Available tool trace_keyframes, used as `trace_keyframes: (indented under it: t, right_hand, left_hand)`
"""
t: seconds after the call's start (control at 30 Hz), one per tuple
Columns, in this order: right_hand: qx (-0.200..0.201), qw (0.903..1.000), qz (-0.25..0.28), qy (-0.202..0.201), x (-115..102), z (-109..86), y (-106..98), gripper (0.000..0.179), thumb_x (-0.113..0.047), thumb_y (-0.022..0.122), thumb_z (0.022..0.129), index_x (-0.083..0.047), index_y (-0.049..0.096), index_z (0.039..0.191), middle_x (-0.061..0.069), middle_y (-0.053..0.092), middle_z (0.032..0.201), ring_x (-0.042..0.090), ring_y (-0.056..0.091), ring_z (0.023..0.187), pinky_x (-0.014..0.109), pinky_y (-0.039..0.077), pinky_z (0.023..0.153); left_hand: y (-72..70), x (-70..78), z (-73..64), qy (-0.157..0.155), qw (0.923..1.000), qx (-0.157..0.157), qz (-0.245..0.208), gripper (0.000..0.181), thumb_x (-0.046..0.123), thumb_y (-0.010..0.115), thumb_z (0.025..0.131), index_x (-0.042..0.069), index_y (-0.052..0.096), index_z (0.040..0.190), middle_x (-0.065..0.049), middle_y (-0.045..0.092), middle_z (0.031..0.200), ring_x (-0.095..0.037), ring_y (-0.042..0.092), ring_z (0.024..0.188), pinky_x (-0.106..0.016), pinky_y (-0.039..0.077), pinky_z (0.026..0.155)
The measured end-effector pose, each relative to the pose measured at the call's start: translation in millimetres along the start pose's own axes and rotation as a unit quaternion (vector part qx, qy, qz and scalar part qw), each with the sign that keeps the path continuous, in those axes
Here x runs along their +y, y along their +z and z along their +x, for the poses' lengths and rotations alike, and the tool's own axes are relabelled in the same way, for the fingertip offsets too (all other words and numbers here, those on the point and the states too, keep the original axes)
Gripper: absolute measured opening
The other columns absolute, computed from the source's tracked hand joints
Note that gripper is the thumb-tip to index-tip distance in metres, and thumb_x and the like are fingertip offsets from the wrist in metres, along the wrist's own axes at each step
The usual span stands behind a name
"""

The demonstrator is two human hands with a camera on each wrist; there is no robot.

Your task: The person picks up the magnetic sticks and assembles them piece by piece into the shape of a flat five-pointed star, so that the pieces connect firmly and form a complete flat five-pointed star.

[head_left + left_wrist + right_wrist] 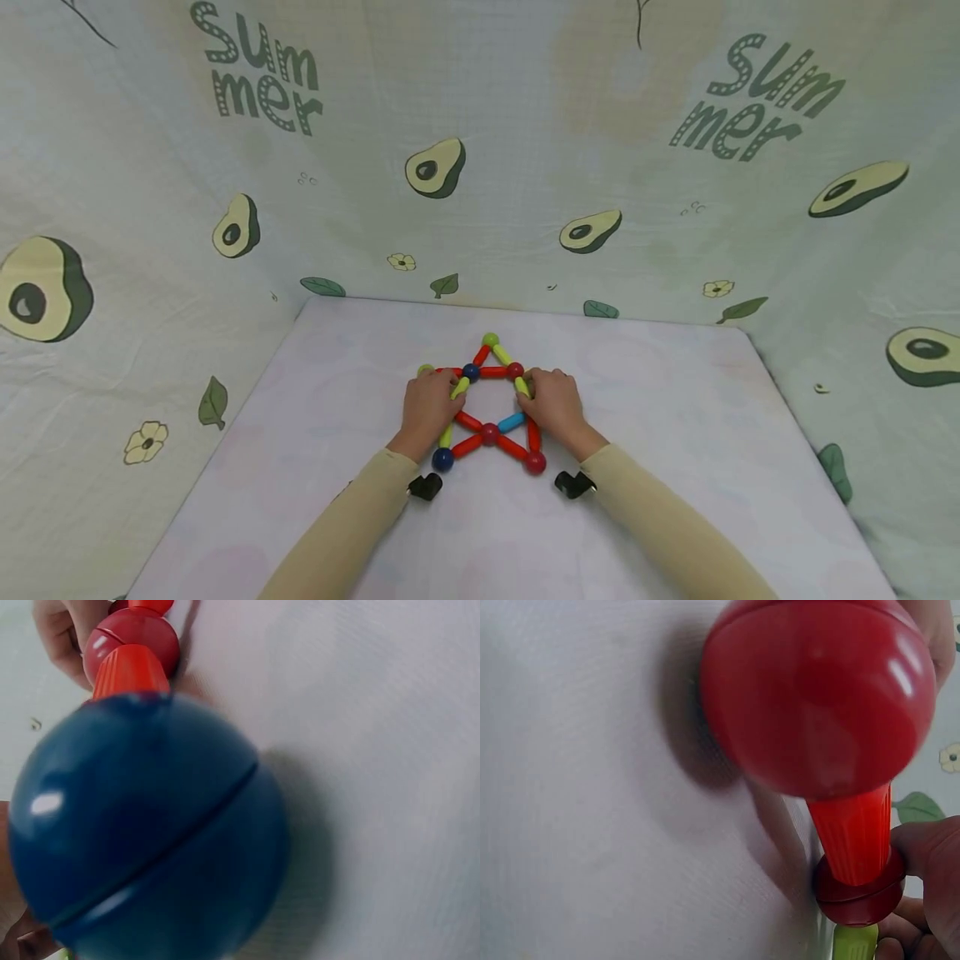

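A flat star-like frame of coloured rods and balls lies on the table. My left hand (429,408) grips its left side at a yellow-green rod (461,387). On the opposite side my right hand (557,406) pinches another yellow-green rod (522,387); the joints beneath both hands are hidden. A dark blue ball (443,459) forms the near left corner and a red ball (535,462) the near right. Red rods join both to a middle red ball (489,433), which also bears a light blue rod (512,422). The blue ball (150,832) looms large in the left wrist view.
The far tip of the frame is a yellow-green ball (491,339). A pale cloth-covered table (660,467) spreads around it. Behind and beside it hangs a cloth backdrop (510,100) printed with avocados. Small black cameras (574,484) sit on the wrists.
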State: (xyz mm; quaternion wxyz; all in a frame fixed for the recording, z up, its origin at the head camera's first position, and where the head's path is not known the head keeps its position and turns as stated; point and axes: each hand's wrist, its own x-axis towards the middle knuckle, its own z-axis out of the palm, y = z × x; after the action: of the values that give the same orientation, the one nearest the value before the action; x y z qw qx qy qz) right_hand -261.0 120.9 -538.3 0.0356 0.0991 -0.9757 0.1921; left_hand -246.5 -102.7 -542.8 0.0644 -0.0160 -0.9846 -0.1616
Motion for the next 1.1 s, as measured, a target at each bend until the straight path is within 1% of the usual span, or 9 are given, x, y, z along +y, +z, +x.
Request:
trace_keyframes:
  t: [0.23,0.4,0.53,0.6,0.67,0.77,0.87,1.0,1.1]
  right_hand:
    - [0.004,0.9999,0.009,-0.008,0.2,-1.7,1.5,0.038,-0.029,0.077,0.089,-0.005,0.071,0.117,-0.003,0.052,0.064,0.020,0.049,0.074,0.036,0.041,0.072]
    - [0.006,0.9999,0.006,-0.012,1.5,-1.8,1.7,0.037,-0.030,0.077,0.089,-0.005,0.071,0.116,-0.003,0.052,0.064,0.020,0.048,0.073,0.035,0.040,0.070]
    - [0.016,0.9997,0.000,-0.018,5.0,-4.2,-0.1,0.037,-0.032,0.076,0.090,-0.007,0.071,0.117,-0.002,0.056,0.073,0.019,0.050,0.077,0.035,0.041,0.072]
    - [0.020,0.9996,0.003,-0.019,6.6,-9.0,-3.9,0.035,-0.032,0.074,0.091,-0.008,0.071,0.117,-0.002,0.057,0.075,0.019,0.050,0.076,0.035,0.042,0.071]
    - [0.010,0.9998,0.017,-0.011,8.2,-15.9,-8.9,0.034,-0.032,0.073,0.092,-0.009,0.071,0.117,-0.002,0.056,0.072,0.018,0.051,0.070,0.034,0.043,0.066]
    - [-0.036,0.9985,0.042,0.004,9.5,-27.3,-15.3,0.035,-0.033,0.072,0.093,-0.010,0.068,0.119,-0.003,0.054,0.065,0.016,0.051,0.060,0.031,0.043,0.058]
    - [-0.078,0.9950,0.058,0.020,10.7,-33.5,-17.2,0.038,-0.035,0.072,0.094,-0.011,0.064,0.123,-0.004,0.055,0.067,0.015,0.052,0.060,0.029,0.043,0.056]
    - [-0.086,0.9930,0.076,0.026,11.1,-34.2,-15.7,0.041,-0.034,0.074,0.094,-0.012,0.062,0.125,-0.002,0.056,0.072,0.015,0.053,0.065,0.029,0.044,0.058]
    - [-0.088,0.9919,0.088,0.023,11.3,-32.8,-13.7,0.040,-0.033,0.074,0.094,-0.012,0.062,0.126,-0.002,0.056,0.073,0.016,0.053,0.065,0.030,0.045,0.059]
  left_hand:
    - [-0.8,-1.9,0.9,-0.007,1.0000,0.005,-0.003,0.031,0.033,0.079,0.090,0.013,0.072,0.112,-0.002,0.071,0.100,-0.022,0.058,0.099,-0.041,0.049,0.088]
    - [-0.5,-2.1,1.0,-0.006,1.0000,0.000,-0.005,0.032,0.034,0.078,0.090,0.013,0.072,0.113,-0.003,0.071,0.101,-0.023,0.058,0.101,-0.040,0.049,0.088]
    - [0.5,-8.1,-4.1,0.024,0.9996,0.001,-0.012,0.035,0.035,0.076,0.092,0.012,0.070,0.117,-0.004,0.068,0.111,-0.024,0.056,0.108,-0.042,0.050,0.092]
    - [-1.2,-14.3,-11.6,0.042,0.9988,0.003,-0.025,0.037,0.035,0.074,0.093,0.011,0.068,0.122,-0.005,0.065,0.116,-0.024,0.054,0.111,-0.041,0.050,0.092]
    - [-4.4,-21.5,-21.8,0.055,0.9979,-0.001,-0.036,0.039,0.034,0.073,0.094,0.012,0.067,0.125,-0.006,0.061,0.119,-0.023,0.054,0.109,-0.039,0.052,0.091]
    - [-11.4,-31.8,-37.2,0.052,0.9962,-0.027,-0.064,0.042,0.033,0.075,0.093,0.015,0.066,0.130,-0.003,0.059,0.108,-0.018,0.054,0.094,-0.034,0.053,0.079]
    - [-15.8,-37.3,-44.3,0.051,0.9935,-0.053,-0.087,0.046,0.033,0.076,0.093,0.018,0.065,0.134,0.004,0.058,0.096,-0.014,0.053,0.084,-0.029,0.050,0.072]
    - [-15.5,-38.6,-42.2,0.050,0.9913,-0.061,-0.105,0.046,0.035,0.073,0.095,0.017,0.064,0.137,0.007,0.057,0.086,-0.012,0.052,0.078,-0.026,0.046,0.067]
    - [-13.6,-38.1,-39.5,0.037,0.9909,-0.060,-0.114,0.044,0.036,0.071,0.096,0.017,0.066,0.136,0.006,0.055,0.080,-0.012,0.050,0.073,-0.026,0.044,0.062]
